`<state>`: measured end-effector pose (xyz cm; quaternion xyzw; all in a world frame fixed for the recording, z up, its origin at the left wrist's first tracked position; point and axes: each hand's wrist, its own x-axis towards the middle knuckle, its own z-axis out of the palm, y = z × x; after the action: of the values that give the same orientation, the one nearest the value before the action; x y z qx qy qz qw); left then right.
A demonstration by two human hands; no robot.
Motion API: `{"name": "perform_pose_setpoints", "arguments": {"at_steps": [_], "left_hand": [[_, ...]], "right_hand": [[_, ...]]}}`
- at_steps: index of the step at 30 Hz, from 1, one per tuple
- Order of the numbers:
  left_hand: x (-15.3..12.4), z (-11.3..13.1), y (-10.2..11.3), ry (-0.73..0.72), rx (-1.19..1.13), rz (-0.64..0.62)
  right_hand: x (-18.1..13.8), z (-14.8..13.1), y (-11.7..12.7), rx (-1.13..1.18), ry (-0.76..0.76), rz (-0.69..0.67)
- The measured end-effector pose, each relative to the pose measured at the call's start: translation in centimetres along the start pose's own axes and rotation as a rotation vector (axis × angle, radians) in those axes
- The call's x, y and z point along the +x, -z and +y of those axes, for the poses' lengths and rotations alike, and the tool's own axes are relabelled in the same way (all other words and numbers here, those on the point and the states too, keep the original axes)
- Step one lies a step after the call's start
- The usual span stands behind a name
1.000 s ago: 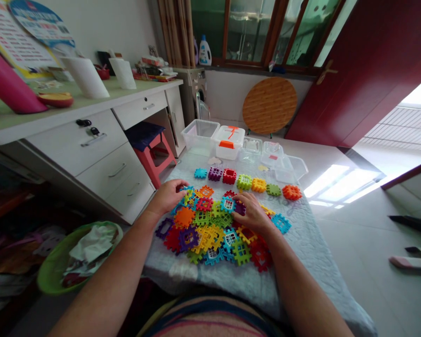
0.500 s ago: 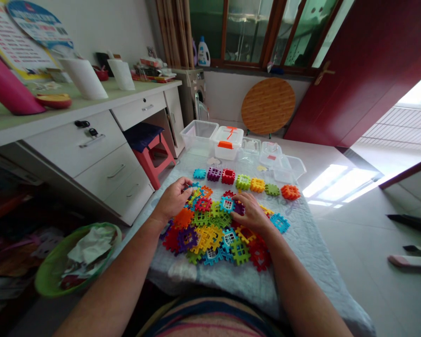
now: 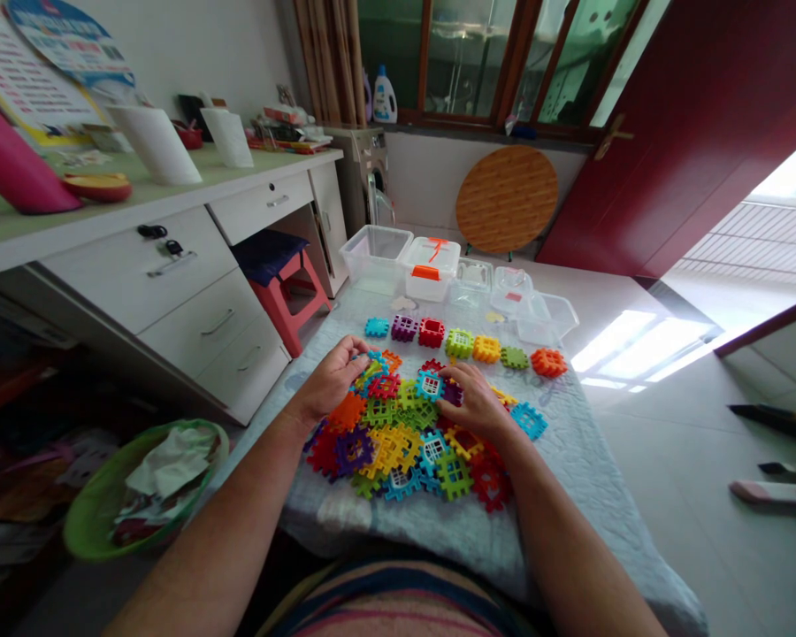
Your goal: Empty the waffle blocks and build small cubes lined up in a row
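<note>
A heap of colourful plastic interlocking block panels (image 3: 398, 449) with notched edges lies on the cloth-covered table. At the heap's far left edge, my left hand (image 3: 332, 380) has its thumb and fingers closed on a blue panel (image 3: 377, 359), partly hidden by the fingertips. My right hand (image 3: 476, 400) rests over the right side of the heap. Its thumb and forefinger are at the edge of a blue panel with a white window grid (image 3: 430, 386). A purple panel (image 3: 452, 392) shows between that thumb and finger.
Behind the heap runs a row of assembled block cubes, from a blue one (image 3: 377, 327) to an orange one (image 3: 548, 362). Clear plastic boxes (image 3: 376, 257) and a lidded box with an orange latch (image 3: 431, 270) line the far edge. A green waste basket (image 3: 83, 522) stands left.
My left hand has shifted very slightly, with a little more of the blue panel showing at its fingertips. My right hand and the heap look the same.
</note>
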<state>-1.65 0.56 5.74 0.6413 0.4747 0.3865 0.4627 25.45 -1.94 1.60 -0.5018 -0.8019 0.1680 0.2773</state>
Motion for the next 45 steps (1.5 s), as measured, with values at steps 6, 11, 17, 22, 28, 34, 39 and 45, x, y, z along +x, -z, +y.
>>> {"name": "perform_pose_setpoints", "arguments": {"at_steps": [6, 11, 17, 22, 28, 34, 39, 45], "left_hand": [[-0.1, -0.1, -0.2, -0.060, 0.006, -0.023], [-0.1, 0.1, -0.6, -0.024, 0.030, 0.024], [-0.6, 1.9, -1.7, 0.145, -0.261, -0.031], [-0.7, 3.4, -3.4, 0.237, -0.360, -0.084], [0.1, 3.9, -5.5, 0.209, -0.201, -0.072], [0.2, 3.8, -6.6, 0.246, -0.263, -0.136], [-0.3, 3.5, -6.5, 0.214, -0.347, -0.232], [-0.6, 3.0, -6.2, 0.186, -0.370, -0.271]], "right_hand": [[0.0, -0.1, 0.2, 0.003, -0.016, -0.005], [-0.1, 0.0, 0.2, 0.001, 0.002, -0.007], [0.0, -1.4, 0.5, 0.061, 0.057, 0.070], [0.1, -3.2, 0.4, 0.144, 0.110, 0.154], [0.0, -4.8, 0.0, -0.026, 0.170, 0.223], [-0.3, -4.9, 0.0, -0.088, 0.144, 0.228], [-0.2, -4.6, -0.1, -0.028, 0.249, 0.358], [0.0, -4.5, -0.2, 0.073, 0.243, 0.410]]}}
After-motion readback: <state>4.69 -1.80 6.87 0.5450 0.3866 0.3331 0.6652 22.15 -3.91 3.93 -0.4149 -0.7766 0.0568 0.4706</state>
